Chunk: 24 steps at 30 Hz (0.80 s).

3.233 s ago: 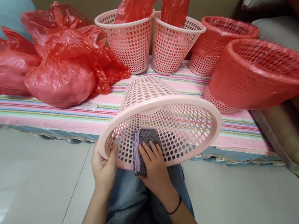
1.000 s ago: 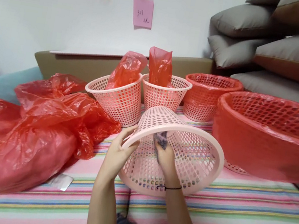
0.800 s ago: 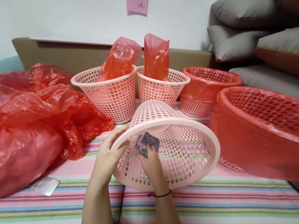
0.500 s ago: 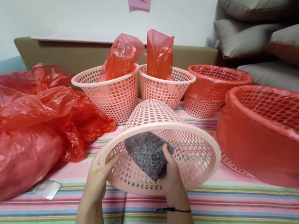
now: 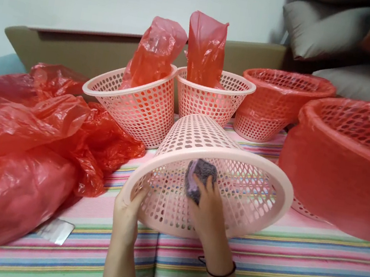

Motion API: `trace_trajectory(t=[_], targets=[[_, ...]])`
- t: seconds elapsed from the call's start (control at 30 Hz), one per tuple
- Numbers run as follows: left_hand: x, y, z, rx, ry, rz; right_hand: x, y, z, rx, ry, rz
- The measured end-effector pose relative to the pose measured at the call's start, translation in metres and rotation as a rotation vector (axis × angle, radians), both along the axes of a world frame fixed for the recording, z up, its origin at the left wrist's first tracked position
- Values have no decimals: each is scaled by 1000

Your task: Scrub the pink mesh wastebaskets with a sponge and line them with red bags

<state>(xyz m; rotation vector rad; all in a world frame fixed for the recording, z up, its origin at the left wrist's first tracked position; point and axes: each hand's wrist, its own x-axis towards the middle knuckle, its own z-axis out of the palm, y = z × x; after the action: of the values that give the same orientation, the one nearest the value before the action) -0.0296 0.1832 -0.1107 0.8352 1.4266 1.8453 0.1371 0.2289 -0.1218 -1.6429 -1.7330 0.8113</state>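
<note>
A pink plastic basket full of holes lies tipped on its side, its mouth facing me. My left hand grips its rim at the left, thumb inside and the other fingers behind the wall. Inside the basket, my right hand holds a fuzzy dark grey cleaning sponge with a lilac strip showing along one side. The hand's fingers are bent over the sponge, close to the inner wall; whether the sponge touches that wall I cannot tell.
Behind stand two pink baskets, the left and the right, each holding a red plastic bag. Two baskets wrapped in red plastic, a farther and a nearer, stand rightward. Red plastic bags heap up at left on the striped cloth.
My right hand has moved deeper into the basket with the sponge, which has turned so its lilac strip shows. My left hand still grips the rim. The view has tilted downward.
</note>
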Motion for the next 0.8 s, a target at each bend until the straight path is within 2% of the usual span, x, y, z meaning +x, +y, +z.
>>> trace_trajectory(t=[0.07, 0.17, 0.47, 0.6, 0.8], targets=[[3, 1, -3, -3, 11, 26, -16, -7, 2, -89, -247, 126], [7, 1, -4, -11, 24, 52, -29, -13, 6, -147, -389, 233], [2, -1, 3, -84, 152, 84, -21, -10, 0, -153, -403, 269], [-9, -5, 2, -112, 262, 171, -23, -11, 0, -160, -422, 302], [-16, -7, 0, 38, 188, 255, -22, -12, 0, -166, -426, 334]])
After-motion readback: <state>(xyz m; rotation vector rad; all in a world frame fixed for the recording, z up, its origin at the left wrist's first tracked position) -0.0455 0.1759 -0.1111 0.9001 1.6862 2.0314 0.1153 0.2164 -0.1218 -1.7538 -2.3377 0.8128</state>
